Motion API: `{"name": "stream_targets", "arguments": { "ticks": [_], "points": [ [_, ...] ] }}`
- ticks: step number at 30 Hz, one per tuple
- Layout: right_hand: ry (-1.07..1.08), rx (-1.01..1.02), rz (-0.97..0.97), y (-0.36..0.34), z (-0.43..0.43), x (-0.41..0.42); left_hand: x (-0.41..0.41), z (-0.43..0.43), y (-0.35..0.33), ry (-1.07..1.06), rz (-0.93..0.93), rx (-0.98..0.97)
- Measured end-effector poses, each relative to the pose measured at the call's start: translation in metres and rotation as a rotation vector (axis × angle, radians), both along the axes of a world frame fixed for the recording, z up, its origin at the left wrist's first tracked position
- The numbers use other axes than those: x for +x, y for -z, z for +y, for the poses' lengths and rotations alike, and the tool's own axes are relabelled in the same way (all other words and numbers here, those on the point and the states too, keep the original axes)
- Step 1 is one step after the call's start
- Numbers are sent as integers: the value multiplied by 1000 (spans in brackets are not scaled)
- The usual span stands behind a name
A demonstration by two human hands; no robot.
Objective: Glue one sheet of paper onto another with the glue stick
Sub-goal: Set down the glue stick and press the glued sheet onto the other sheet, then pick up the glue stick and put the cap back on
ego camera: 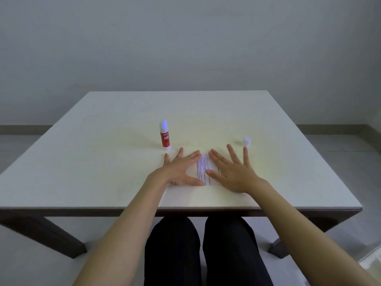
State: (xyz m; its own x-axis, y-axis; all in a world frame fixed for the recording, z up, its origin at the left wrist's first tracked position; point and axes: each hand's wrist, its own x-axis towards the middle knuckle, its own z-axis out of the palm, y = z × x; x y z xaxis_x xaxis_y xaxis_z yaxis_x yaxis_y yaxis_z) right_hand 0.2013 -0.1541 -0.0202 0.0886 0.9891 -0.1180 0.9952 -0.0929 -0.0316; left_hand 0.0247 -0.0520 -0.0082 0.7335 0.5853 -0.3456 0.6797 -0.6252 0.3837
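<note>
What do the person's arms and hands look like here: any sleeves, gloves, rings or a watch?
Both arms are bare from the bottom edge of the picture to the wrists, with no sleeves in view. The left hand and the right hand wear no gloves, and no rings, watch or bracelet show on the fingers or wrists. The only clothing visible is dark trousers on the legs below the table.

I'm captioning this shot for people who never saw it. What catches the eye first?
Two open hands, left hand and right hand, press flat on a printed paper near the table's front edge. Behind the left hand stands an uncapped red glue stick; its white cap sits far right.
</note>
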Motion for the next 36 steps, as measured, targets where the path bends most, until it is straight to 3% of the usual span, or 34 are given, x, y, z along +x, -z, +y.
{"name": "stream_targets", "arguments": {
  "ticks": [5,7,9,11,12,14,18,23,26,29,31,34,36],
  "points": [
    [-35,43,1,8,-6,-11,-8,-5,5,-66,-156,-60],
    [-33,56,17,10,-9,-11,-16,-10,7,-178,-403,-136],
    [-24,55,27,8,-9,-10,-23,-14,6,-372,-796,-113],
    [-23,59,20,5,-10,-11,-29,-13,3,-663,-1083,111],
    [-24,70,26,4,-11,-13,-31,-9,0,-786,-1135,230],
    [-23,120,88,-1,-14,-18,-30,4,-5,-925,-1104,293],
    [-14,245,264,-15,-21,-35,-14,28,-6,-952,-894,197],
    [-75,331,425,-22,-30,-54,-5,33,-11,-959,-951,221],
    [-43,417,718,-28,-29,-59,-7,28,-19,-926,-1009,85],
    [270,438,1484,-45,-15,-59,-4,15,-39,-791,-1204,-216],
    [481,327,1925,-55,-2,-55,-1,4,-52,-672,-1273,-308],
    [517,17,2055,-66,11,-59,3,-9,-65,-566,-1314,-373],
    [471,-37,2100,-67,16,-64,3,-14,-71,-546,-1325,-401]
  ]
}}
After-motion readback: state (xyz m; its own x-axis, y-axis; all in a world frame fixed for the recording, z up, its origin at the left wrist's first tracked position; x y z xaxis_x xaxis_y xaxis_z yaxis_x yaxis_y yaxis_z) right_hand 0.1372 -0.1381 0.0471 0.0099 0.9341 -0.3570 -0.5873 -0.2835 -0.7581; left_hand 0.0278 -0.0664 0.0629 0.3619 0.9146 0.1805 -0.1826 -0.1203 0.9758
